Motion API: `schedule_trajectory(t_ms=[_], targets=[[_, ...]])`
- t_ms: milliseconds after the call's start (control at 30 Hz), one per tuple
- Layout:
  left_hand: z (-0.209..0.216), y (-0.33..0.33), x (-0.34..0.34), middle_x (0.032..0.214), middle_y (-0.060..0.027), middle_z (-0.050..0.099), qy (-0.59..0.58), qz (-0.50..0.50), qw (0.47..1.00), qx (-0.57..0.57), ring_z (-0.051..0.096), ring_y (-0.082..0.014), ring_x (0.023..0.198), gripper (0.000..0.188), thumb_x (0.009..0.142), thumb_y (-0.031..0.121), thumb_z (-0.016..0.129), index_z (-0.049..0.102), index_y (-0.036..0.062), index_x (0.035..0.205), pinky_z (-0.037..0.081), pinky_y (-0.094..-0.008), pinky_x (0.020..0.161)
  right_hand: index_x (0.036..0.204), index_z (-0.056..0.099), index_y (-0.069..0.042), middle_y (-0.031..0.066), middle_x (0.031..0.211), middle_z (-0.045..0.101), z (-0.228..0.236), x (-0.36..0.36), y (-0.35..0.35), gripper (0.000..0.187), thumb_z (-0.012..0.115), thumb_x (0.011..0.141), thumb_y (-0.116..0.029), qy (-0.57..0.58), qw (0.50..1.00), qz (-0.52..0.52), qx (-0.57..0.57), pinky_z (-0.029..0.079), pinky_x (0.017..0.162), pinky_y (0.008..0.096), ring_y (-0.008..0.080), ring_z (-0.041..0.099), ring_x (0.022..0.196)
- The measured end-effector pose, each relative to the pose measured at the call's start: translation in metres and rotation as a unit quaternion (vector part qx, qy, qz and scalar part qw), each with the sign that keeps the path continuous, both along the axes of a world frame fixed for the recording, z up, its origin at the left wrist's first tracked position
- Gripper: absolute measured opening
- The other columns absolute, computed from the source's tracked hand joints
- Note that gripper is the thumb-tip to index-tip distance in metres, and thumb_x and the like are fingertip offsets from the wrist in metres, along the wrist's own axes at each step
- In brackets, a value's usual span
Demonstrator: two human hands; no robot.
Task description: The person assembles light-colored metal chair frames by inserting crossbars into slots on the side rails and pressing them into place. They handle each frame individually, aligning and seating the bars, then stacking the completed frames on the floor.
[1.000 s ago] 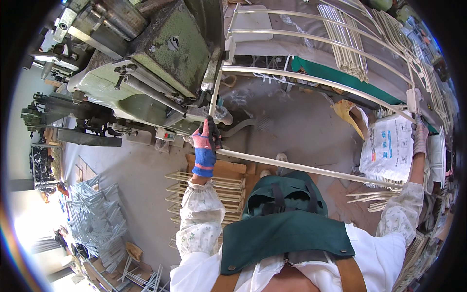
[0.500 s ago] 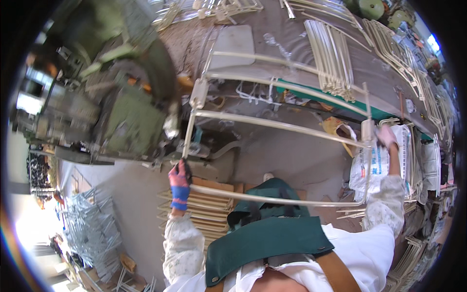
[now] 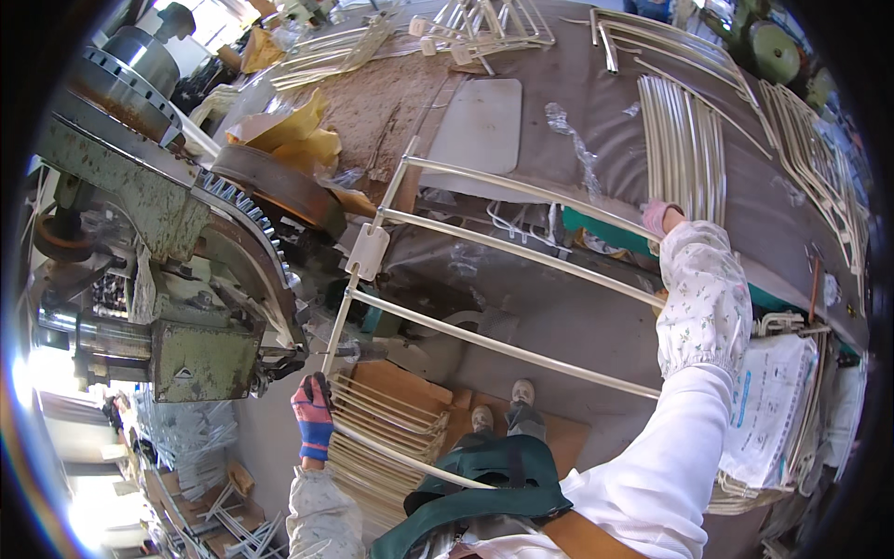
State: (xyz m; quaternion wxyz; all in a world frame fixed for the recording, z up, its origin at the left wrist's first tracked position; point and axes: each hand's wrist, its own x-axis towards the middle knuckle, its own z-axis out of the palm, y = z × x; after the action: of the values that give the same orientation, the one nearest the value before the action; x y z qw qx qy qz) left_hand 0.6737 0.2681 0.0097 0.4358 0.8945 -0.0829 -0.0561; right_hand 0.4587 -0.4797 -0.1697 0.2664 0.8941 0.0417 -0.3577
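Note:
A cream tubular metal frame [image 3: 521,252] with several cross rails spans the space before me, tilted down to the right. My left hand [image 3: 314,410], in a pink and blue glove with dark fingertips, is closed round its near left corner. A pale flat bracket [image 3: 368,252] sits on the frame's left side tube. My right hand [image 3: 661,216] is at the right end of the far rail, beside metal tubes [image 3: 684,149] on the table; its fingers are mostly hidden. My right sleeve covers the frame's right side. Close to the left side tube stands a green machine [image 3: 205,359].
A brown-covered table [image 3: 596,102] carries a pale board [image 3: 480,126], bent tubes [image 3: 819,177] and more frames [image 3: 484,23]. Stacked cream frames [image 3: 382,438] lie on cardboard by my feet. At right is a white printed sack [image 3: 768,401]; silvery frames [image 3: 186,438] are piled at left.
My right hand has moved away from me and leftward, to the far rail's end. The left hand, still on the frame, is lower and further left in view. The view has shifted.

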Motion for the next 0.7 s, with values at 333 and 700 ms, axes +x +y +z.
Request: schedule_trajectory(t_ms=[333, 700], targets=[[-0.020, 0.011, 0.004, 0.056, -0.0122, 0.052, -0.148, 0.038, 0.988, 0.038, 0.047, -0.0171, 0.046, 0.026, 0.091, 0.020, 0.047, 0.057, -0.0028, 0.085, 0.040, -0.0319, 0.047, 0.084, 0.069, -0.012, 0.0032, 0.087, 0.066, -0.009, -0.001, 0.015, 0.017, 0.053, 0.080, -0.019, 0.034, 0.999, 0.041, 0.001, 0.048, 0.064, 0.0323, 0.0189, 0.061, 0.089], [0.042, -0.036, -0.026, 0.071, -0.0129, 0.058, -0.385, 0.005, 0.915, 0.116, 0.056, -0.0303, 0.064, 0.006, 0.077, 0.009, 0.055, 0.054, 0.0026, 0.077, 0.044, -0.0384, 0.059, 0.086, 0.063, -0.010, 0.0076, 0.087, 0.062, 0.069, -0.026, 0.008, 0.019, 0.049, 0.075, -0.014, -0.342, 0.922, 0.110, 0.144, 0.049, 0.068, 0.0369, 0.0226, 0.059, 0.083]])
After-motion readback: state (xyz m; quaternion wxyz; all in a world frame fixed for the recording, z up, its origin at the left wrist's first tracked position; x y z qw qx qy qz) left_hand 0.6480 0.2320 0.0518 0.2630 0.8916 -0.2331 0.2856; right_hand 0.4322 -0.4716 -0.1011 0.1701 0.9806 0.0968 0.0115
